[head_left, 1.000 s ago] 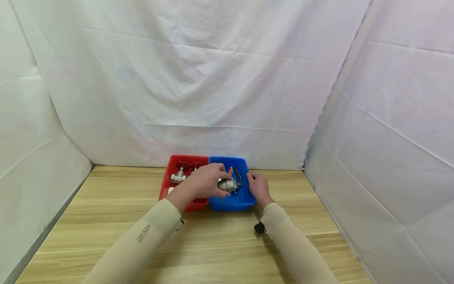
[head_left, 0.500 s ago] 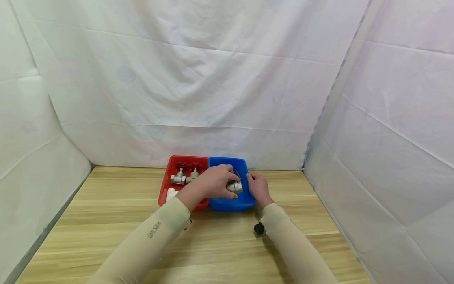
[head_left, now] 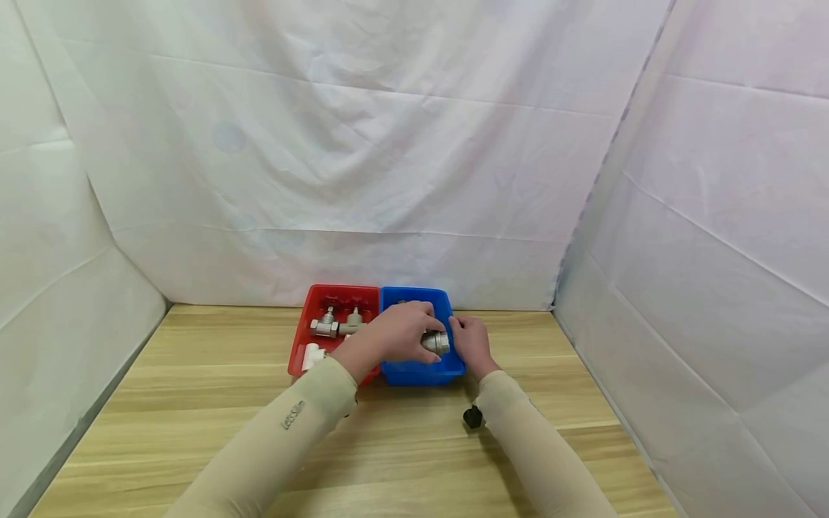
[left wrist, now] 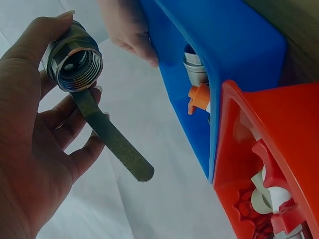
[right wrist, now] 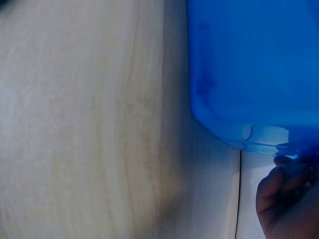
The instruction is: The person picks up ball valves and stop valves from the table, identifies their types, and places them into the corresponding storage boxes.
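Note:
My left hand (head_left: pixel 403 332) is over the blue bin (head_left: pixel 414 375) and holds a metal ball valve (head_left: pixel 437 342) between thumb and fingers. The left wrist view shows the threaded open end of the ball valve (left wrist: pixel 79 67), with its flat lever handle (left wrist: pixel 117 139) sticking out past my fingers. On the far right of the blue bin, my right hand (head_left: pixel 473 342) grips the rim; the right wrist view shows its curled fingers (right wrist: pixel 271 191) at the bin's edge. Inside the blue bin are an orange-handled valve (left wrist: pixel 200 97) and a grey fitting (left wrist: pixel 195 69), largely hidden in the head view.
A red bin (head_left: pixel 299 345) stands directly left of the blue one. It contains a metal valve (head_left: pixel 325 327) with a red handwheel and a white pipe fitting (head_left: pixel 314 355). A black strap knob (head_left: pixel 473 416) shows under the right wrist. White cloth walls (head_left: pixel 363 266) border the wooden table (head_left: pixel 214 374).
My left hand has shifted right with the ball valve, over the blue bin. The orange handle there has gone out of sight behind it. My right hand stays on the rim.

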Demonstrator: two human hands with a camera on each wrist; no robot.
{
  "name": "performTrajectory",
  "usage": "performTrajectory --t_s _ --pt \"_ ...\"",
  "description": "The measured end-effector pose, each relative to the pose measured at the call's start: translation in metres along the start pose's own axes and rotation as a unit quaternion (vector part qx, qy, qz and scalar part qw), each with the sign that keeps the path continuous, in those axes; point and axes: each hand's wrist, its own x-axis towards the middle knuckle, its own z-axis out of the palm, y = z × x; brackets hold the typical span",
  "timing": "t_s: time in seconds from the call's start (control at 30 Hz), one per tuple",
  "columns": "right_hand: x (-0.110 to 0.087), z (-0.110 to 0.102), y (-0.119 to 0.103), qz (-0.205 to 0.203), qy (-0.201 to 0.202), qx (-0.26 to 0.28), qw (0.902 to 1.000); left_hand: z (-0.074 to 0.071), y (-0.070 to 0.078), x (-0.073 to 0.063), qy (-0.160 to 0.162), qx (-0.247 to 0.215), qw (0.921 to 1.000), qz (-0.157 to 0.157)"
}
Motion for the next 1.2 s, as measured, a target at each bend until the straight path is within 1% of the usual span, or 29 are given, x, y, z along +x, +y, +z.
performTrajectory --t_s 0.3,0.57,0.73,0.87,0.93,1.07,1.2 --pt "-0.004 0.0 -0.003 -0.009 0.002 0.004 1.0 0.001 0.002 0.006 -0.011 0.007 0.9999 0.0" --pt "-0.002 0.0 -0.004 0.001 -0.003 -0.004 1.0 0.008 -0.001 0.015 -0.028 -0.004 0.9996 -0.009" --pt "-0.002 -0.001 -0.005 0.008 -0.006 -0.004 0.9999 0.014 -0.004 0.024 -0.052 -0.006 0.9983 -0.025" --pt "-0.001 -0.002 -0.005 0.011 -0.007 -0.005 0.9999 0.016 -0.006 0.032 -0.079 -0.004 0.9961 -0.04" --pt "-0.001 -0.002 -0.005 0.013 -0.007 -0.004 0.9999 0.018 -0.006 0.036 -0.094 -0.008 0.9946 -0.043" --pt "-0.002 -0.003 -0.005 0.014 -0.01 -0.001 0.9998 0.025 -0.006 0.043 -0.122 -0.025 0.9909 -0.051" --pt "-0.002 -0.003 -0.005 0.009 -0.009 -0.002 0.9999 0.034 -0.006 0.048 -0.135 -0.032 0.9886 -0.058"
